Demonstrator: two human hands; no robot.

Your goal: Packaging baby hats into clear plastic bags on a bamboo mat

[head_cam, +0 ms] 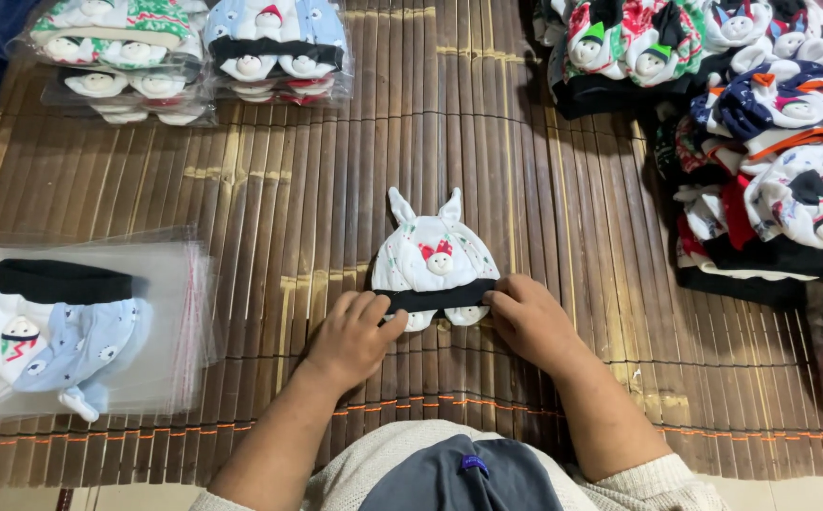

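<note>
A small white baby hat (433,254) with two pointed ears, a printed pattern and a little snowman face lies on the bamboo mat (355,170) in front of me. Its black band (440,298) runs across the near edge. My left hand (350,336) pinches the band's left end, and my right hand (530,322) pinches its right end. Both hands rest on the mat on either side of the hat.
A light blue hat with a black band (52,331) lies on a stack of clear plastic bags (170,312) at the left. Bagged hats (194,52) are piled at the top left. Loose hats (761,132) are heaped at the right.
</note>
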